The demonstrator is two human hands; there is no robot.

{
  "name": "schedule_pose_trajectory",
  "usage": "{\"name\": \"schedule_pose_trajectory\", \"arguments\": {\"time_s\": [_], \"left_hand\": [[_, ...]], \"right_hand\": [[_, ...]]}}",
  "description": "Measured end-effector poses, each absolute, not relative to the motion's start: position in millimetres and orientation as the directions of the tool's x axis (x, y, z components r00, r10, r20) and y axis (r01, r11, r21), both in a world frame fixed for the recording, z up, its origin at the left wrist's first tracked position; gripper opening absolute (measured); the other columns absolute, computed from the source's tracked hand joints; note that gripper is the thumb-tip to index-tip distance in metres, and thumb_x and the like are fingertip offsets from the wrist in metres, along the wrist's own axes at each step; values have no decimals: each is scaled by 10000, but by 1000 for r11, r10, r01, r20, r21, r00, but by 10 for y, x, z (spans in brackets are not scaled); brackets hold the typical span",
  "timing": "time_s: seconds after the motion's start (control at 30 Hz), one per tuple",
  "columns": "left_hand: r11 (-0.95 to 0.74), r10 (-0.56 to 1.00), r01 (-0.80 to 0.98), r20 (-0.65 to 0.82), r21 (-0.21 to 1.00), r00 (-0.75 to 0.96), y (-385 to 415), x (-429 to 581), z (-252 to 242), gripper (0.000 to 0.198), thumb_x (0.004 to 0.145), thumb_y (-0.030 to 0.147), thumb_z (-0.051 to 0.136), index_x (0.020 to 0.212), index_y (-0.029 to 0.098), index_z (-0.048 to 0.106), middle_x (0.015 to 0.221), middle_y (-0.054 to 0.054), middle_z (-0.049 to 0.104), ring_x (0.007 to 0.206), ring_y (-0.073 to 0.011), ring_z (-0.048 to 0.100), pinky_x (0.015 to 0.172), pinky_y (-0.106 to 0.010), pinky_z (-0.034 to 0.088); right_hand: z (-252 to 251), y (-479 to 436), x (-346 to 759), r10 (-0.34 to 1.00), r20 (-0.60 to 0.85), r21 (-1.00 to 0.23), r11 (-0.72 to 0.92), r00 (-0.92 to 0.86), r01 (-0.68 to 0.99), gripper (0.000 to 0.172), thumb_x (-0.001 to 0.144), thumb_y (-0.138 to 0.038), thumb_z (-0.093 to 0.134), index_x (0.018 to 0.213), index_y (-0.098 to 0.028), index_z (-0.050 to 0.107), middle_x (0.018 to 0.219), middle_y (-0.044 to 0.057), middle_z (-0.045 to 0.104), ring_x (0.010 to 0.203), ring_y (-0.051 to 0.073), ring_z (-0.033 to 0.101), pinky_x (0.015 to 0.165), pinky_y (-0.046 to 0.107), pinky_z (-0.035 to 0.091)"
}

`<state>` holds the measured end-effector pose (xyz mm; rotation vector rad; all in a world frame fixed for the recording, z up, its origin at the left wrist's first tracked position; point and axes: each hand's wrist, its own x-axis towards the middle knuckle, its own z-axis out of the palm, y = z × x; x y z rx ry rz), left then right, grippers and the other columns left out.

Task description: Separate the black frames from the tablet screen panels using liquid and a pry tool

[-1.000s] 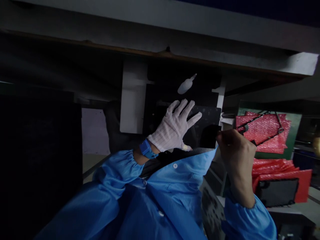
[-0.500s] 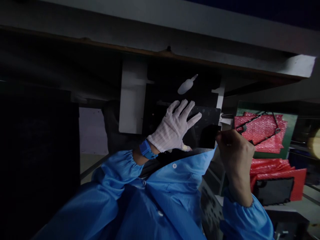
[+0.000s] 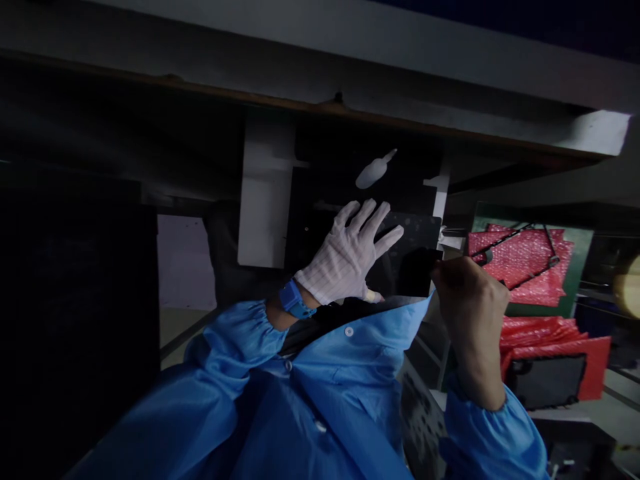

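My left hand (image 3: pixel 350 250), in a thin white striped glove with the thumb tip bare, lies spread on a dark flat panel (image 3: pixel 417 230). A blue watch sits at its wrist. My right hand (image 3: pixel 470 303) is ungloved and closed at the panel's right edge, thumb and fingertips pinched together; whatever they hold is too dark and small to make out. Beyond my left fingers lies a small white bottle with a narrow tip (image 3: pixel 373 172). The panel's near edge is hidden behind my blue jacket.
A pale beam (image 3: pixel 310 77) crosses above the work. Off to the right are red bubble-wrap sheets (image 3: pixel 530 257) with a thin black frame (image 3: pixel 534 272) on top. Below them, a dark panel (image 3: pixel 547 381) leans on more red wrap. A white board (image 3: pixel 265 220) lies left of the panel.
Almost nothing differs. My left hand stays flat on the panel, and my right hand keeps its pinch at the edge with only a tiny shift.
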<state>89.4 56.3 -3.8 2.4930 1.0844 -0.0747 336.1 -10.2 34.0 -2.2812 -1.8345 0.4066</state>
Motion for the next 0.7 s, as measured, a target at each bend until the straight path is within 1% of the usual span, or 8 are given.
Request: {"name": "schedule_pose_trajectory", "arguments": {"time_s": [0.13,0.2,0.33,0.43,0.57,0.7], "left_hand": [[-613,679,707,-222,353,700,568,898,-22,1403,830,928,905,1904,230,331,1993,-259,180,1835,-552,217,1483,-713,186],[-614,676,707,-229,351,701,568,901,-10,1400,837,932,897,1905,227,330,1994,-262,176,1833,-555,223,1480,-719,194],[-606,686,715,-226,349,692,569,905,14,1398,819,927,917,1897,233,360,1991,-249,205,1823,-565,248,1477,-725,211],[-601,681,713,-235,360,693,573,903,27,1405,813,906,937,1899,230,356,1992,-253,197,1820,-576,248,1469,-735,221],[-596,679,711,-239,373,694,573,901,32,1391,822,883,944,1900,232,352,1990,-264,190,1824,-570,240,1467,-740,215],[-588,682,717,-248,374,688,577,905,41,1387,818,883,946,1897,239,360,1992,-249,200,1828,-553,243,1477,-727,210]], "right_hand": [[380,-78,3385,978,-137,-290,-191,156,938,204,980,-408,610,852,-256,652,744,73,688,666,240,597,651,352,298],[400,-61,3397,978,-165,-274,-171,128,947,230,1008,-402,597,827,-259,602,755,70,670,664,225,575,653,350,291],[419,-35,3393,971,-224,-239,-134,79,962,291,1036,-367,549,772,-271,474,721,39,577,613,185,476,632,351,236],[406,-35,3376,972,-225,-221,-119,68,968,255,1036,-327,532,793,-267,484,745,39,583,597,177,450,620,352,221],[374,-41,3362,975,-217,-214,-93,46,972,234,1059,-286,528,827,-258,537,791,57,636,606,186,500,616,352,246],[357,-19,3365,973,-225,-223,-107,55,969,225,1047,-269,520,822,-264,522,787,62,637,611,195,513,616,355,249]]}}
